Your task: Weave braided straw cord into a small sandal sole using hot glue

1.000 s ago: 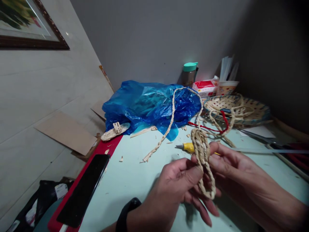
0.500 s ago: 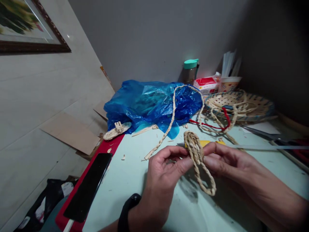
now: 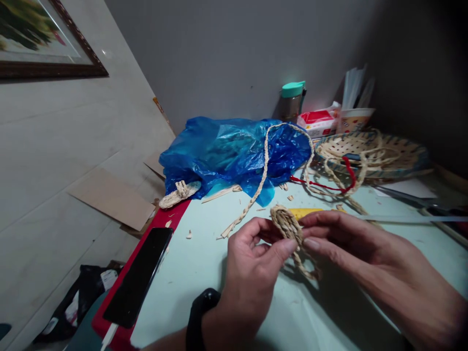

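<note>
A small braided straw piece (image 3: 287, 224), coiled into a long oval with a loop hanging below, is held up over the table. My left hand (image 3: 256, 263) pinches its left side between thumb and fingers. At its right edge, the thumb and fingertips of my right hand (image 3: 351, 258) close on the braid; part of that contact is hidden. The hanging loop is blurred. Behind the hands lies a tool with a yellow handle (image 3: 305, 213), partly covered by them. A long pale braided cord (image 3: 266, 161) runs over a blue plastic bag (image 3: 226, 151) and back down to the table.
A small straw sandal (image 3: 179, 195) rests by the bag. A phone (image 3: 141, 278) with a white cable lies at the left edge. To the right are a woven basket (image 3: 409, 151), a red cord (image 3: 349, 173) and scissors (image 3: 405, 192). A green-lidded bottle (image 3: 291, 102) stands behind.
The straw piece has tilted, its top shifting slightly left and its hanging loop swinging up. My right hand's fingers have moved a little left around its edge. The view has shifted slightly.
</note>
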`<state>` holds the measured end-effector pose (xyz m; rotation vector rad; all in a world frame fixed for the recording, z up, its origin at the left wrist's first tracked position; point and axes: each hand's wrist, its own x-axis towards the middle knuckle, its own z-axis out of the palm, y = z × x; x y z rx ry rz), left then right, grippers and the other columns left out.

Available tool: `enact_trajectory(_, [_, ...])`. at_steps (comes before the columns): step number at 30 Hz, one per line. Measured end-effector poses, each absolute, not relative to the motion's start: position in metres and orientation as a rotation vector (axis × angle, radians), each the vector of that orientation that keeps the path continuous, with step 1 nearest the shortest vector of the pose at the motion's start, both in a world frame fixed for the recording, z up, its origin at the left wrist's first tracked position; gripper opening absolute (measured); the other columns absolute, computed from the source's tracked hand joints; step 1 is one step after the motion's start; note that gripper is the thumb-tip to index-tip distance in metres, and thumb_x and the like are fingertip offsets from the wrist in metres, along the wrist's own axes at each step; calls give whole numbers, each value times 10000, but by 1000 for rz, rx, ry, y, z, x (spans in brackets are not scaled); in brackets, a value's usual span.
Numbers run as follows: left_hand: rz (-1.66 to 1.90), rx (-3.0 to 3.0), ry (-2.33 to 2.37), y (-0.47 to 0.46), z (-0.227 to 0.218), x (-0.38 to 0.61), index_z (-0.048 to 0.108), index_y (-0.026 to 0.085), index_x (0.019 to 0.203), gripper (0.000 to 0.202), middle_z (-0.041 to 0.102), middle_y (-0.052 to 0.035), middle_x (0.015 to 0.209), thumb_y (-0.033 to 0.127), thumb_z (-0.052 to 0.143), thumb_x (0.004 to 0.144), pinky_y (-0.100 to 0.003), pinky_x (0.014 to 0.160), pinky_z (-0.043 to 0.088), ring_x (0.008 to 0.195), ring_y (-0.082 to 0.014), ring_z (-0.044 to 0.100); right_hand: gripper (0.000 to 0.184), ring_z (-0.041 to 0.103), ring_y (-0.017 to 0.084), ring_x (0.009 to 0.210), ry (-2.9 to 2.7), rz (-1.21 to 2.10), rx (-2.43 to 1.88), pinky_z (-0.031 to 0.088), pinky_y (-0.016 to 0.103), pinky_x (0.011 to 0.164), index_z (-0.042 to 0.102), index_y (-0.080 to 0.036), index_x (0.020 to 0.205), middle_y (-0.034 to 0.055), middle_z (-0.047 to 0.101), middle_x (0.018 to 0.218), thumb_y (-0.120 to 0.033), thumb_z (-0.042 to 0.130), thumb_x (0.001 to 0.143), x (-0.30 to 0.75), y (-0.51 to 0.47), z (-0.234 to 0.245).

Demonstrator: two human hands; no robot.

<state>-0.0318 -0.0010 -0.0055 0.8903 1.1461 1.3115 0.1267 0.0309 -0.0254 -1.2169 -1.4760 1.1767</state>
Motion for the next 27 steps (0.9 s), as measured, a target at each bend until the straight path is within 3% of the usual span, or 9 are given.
enact_trajectory(3, [1313, 907, 1214, -1, -6, -30, 633, 150, 805, 91, 625, 33, 702, 141, 723, 792, -197, 594, 444, 594, -66, 533, 431, 678, 264, 922, -1488, 1255, -1200, 557, 300, 743, 661, -272, 1029, 42, 713, 1014, -598, 776, 771, 129, 30, -37])
enact_trajectory(9, [1307, 949, 1347, -2, -10, -25, 613, 178, 764, 104, 610, 43, 681, 131, 705, 754, -216, 573, 425, 578, -77, 511, 507, 678, 306, 842, -1439, 1245, -1309, 544, 321, 619, 676, -240, 926, 58, 714, 888, -641, 791, 638, 125, 31, -40])
enact_trajectory(15, [1242, 954, 1346, -2, -14, -27, 587, 170, 746, 121, 598, 37, 659, 147, 705, 748, -232, 566, 465, 558, -91, 547, 420, 627, 227, 638, -1377, 1336, -1239, 496, 240, 510, 681, -195, 755, 69, 683, 703, -530, 849, 565, 119, 30, -22])
enact_trajectory(19, [1212, 924, 1201, 2, -19, -34, 575, 156, 756, 174, 606, 35, 623, 148, 749, 753, -228, 598, 476, 565, -91, 570, 443, 612, 198, 626, -1345, 1471, -1151, 497, 214, 520, 668, -186, 809, 56, 682, 704, -476, 903, 570, 121, 31, -21])
enact_trajectory(24, [1220, 793, 974, 11, -23, -39, 612, 150, 914, 254, 652, 23, 742, 107, 787, 735, -212, 597, 459, 599, -80, 566, 403, 581, 165, 622, -1420, 1416, -1106, 468, 182, 517, 664, -203, 810, 13, 650, 696, -481, 897, 635, 129, 34, -23])
enact_trajectory(27, [1257, 756, 921, 12, -21, -38, 608, 179, 1042, 378, 688, 4, 863, 74, 794, 730, -224, 666, 477, 735, -111, 608, 405, 595, 180, 663, -1459, 1367, -1133, 472, 190, 532, 682, -205, 789, 26, 663, 733, -529, 878, 646, 130, 34, -21])
